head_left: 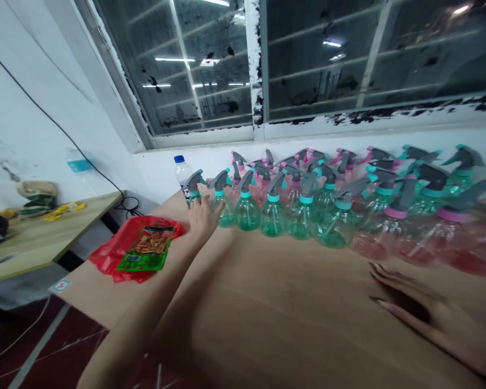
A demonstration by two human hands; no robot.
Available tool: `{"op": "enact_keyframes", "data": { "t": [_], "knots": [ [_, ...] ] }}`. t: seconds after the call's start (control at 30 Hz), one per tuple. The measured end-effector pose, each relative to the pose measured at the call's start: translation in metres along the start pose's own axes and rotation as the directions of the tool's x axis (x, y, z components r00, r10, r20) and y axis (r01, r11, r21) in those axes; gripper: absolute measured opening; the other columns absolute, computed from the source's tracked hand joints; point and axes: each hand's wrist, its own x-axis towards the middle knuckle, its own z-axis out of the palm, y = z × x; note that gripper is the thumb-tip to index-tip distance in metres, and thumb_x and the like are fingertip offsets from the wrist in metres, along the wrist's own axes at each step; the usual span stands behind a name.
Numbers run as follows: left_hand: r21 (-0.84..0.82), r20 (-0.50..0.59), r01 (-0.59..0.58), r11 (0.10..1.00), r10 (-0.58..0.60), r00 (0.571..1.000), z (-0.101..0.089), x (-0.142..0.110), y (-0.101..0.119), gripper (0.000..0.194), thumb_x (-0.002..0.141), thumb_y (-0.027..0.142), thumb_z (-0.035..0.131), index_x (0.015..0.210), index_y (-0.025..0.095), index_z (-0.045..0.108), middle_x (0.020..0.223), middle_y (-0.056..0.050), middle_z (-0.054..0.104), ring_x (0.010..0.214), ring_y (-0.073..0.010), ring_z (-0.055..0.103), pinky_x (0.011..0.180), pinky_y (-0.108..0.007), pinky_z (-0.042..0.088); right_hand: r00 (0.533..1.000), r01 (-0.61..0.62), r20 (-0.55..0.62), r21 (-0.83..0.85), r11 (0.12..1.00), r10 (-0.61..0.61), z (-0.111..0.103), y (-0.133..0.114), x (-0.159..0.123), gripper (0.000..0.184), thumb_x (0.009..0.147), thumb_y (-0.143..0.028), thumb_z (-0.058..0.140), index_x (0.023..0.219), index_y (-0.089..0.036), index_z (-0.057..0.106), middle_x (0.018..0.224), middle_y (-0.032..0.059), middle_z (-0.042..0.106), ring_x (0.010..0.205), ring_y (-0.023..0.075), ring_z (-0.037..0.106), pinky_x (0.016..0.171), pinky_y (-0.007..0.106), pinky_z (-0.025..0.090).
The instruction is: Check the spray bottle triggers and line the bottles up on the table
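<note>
My left hand (pixel 203 216) stretches out to the far left end of a row of spray bottles, its fingers spread and touching the leftmost green spray bottle (pixel 194 190). Several green spray bottles (pixel 273 213) with grey triggers stand in rows along the wall, and pink spray bottles (pixel 392 227) stand among them and to the right. My right hand (pixel 425 313) lies flat on the wooden table (pixel 275 313), fingers apart and holding nothing, a little in front of the pink bottles.
A water bottle with a blue cap (pixel 182 172) stands behind the leftmost sprayer. A green snack packet (pixel 148 248) lies on a red plastic bag (pixel 117 254) at the table's left edge. A second table (pixel 32 243) with small items stands left, across a gap.
</note>
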Motion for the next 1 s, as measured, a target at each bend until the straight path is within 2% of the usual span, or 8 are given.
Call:
{"op": "enact_keyframes", "data": {
  "t": [0.13, 0.27, 0.4, 0.57, 0.7, 0.8, 0.87, 1.0],
  "knots": [
    [0.107, 0.025, 0.010, 0.994, -0.012, 1.000, 0.002, 0.003, 0.020, 0.055, 0.077, 0.054, 0.055, 0.108, 0.009, 0.061, 0.107, -0.024, 0.054, 0.107, -0.0420, 0.046, 0.086, -0.049, 0.038, 0.992, 0.084, 0.099, -0.024, 0.996, -0.082, 0.002, 0.006, -0.001, 0.053, 0.081, -0.049, 0.051, 0.129, -0.026, 0.050, 0.134, 0.0041, 0.051, 0.125, 0.0287, 0.044, 0.107, 0.044, 0.034],
    [0.170, 0.027, 0.003, 0.985, -0.008, 1.000, -0.004, 0.002, 0.022, 0.049, 0.076, 0.052, 0.056, 0.101, 0.011, 0.064, 0.107, -0.023, 0.054, 0.107, -0.0418, 0.046, 0.087, -0.049, 0.038, 0.988, 0.126, 0.098, -0.025, 0.992, -0.123, 0.006, 0.013, -0.001, 0.058, 0.081, -0.052, 0.051, 0.131, -0.022, 0.048, 0.135, 0.0062, 0.050, 0.125, 0.0295, 0.044, 0.106, 0.050, 0.035],
    [0.217, 0.049, -0.015, 0.976, 0.004, 0.999, -0.024, -0.007, 0.019, 0.043, 0.075, 0.051, 0.057, 0.093, 0.013, 0.065, 0.105, -0.021, 0.055, 0.105, -0.0412, 0.047, 0.084, -0.049, 0.040, 0.985, 0.150, 0.087, -0.020, 0.988, -0.148, 0.006, 0.013, 0.000, 0.057, 0.081, -0.050, 0.052, 0.131, -0.022, 0.048, 0.136, 0.0058, 0.050, 0.124, 0.0283, 0.045, 0.105, 0.050, 0.037],
    [0.224, 0.153, -0.103, 0.969, 0.070, 0.986, -0.057, -0.036, 0.014, 0.045, 0.073, 0.058, 0.057, 0.088, 0.015, 0.061, 0.098, -0.018, 0.061, 0.103, -0.0390, 0.052, 0.083, -0.046, 0.043, 0.985, 0.145, 0.097, -0.032, 0.989, -0.141, 0.003, 0.010, 0.001, 0.057, 0.083, -0.052, 0.050, 0.131, -0.021, 0.047, 0.135, 0.0068, 0.050, 0.124, 0.0287, 0.046, 0.105, 0.050, 0.036],
    [0.177, 0.215, -0.154, 0.972, 0.115, 0.970, -0.074, -0.073, 0.020, 0.047, 0.074, 0.064, 0.054, 0.091, 0.020, 0.057, 0.086, -0.011, 0.065, 0.082, -0.0316, 0.062, 0.069, -0.040, 0.048, 0.982, 0.151, 0.118, -0.033, 0.988, -0.146, 0.001, 0.007, 0.002, 0.058, 0.083, -0.053, 0.048, 0.131, -0.019, 0.047, 0.136, 0.0074, 0.049, 0.125, 0.0272, 0.045, 0.105, 0.049, 0.036],
    [0.029, 0.214, -0.232, 0.972, 0.221, 0.951, -0.076, -0.102, 0.038, 0.046, 0.073, 0.063, 0.057, 0.092, 0.022, 0.056, 0.084, -0.009, 0.066, 0.079, -0.0285, 0.064, 0.069, -0.037, 0.049, 0.981, 0.161, 0.114, -0.035, 0.986, -0.156, 0.000, 0.006, 0.003, 0.058, 0.083, -0.053, 0.049, 0.131, -0.019, 0.047, 0.135, 0.0069, 0.050, 0.125, 0.0264, 0.045, 0.105, 0.047, 0.036],
    [-0.113, 0.161, -0.270, 0.956, 0.286, 0.945, -0.073, -0.120, 0.056, 0.046, 0.075, 0.062, 0.056, 0.093, 0.020, 0.054, 0.085, -0.010, 0.065, 0.085, -0.0288, 0.063, 0.073, -0.038, 0.049, 0.982, 0.158, 0.113, -0.042, 0.987, -0.153, -0.001, 0.005, 0.004, 0.058, 0.083, -0.053, 0.048, 0.130, -0.019, 0.048, 0.135, 0.0072, 0.050, 0.125, 0.0261, 0.045, 0.106, 0.046, 0.036],
    [-0.224, 0.235, -0.319, 0.921, 0.368, 0.900, -0.072, -0.150, 0.099, 0.053, 0.075, 0.066, 0.051, 0.099, 0.019, 0.052, 0.090, -0.012, 0.064, 0.086, -0.0316, 0.064, 0.072, -0.043, 0.051, 0.982, 0.156, 0.112, -0.039, 0.987, -0.151, -0.003, 0.003, 0.005, 0.056, 0.084, -0.053, 0.047, 0.130, -0.021, 0.047, 0.135, 0.0060, 0.050, 0.126, 0.0253, 0.044, 0.105, 0.046, 0.036]
  ]
}}
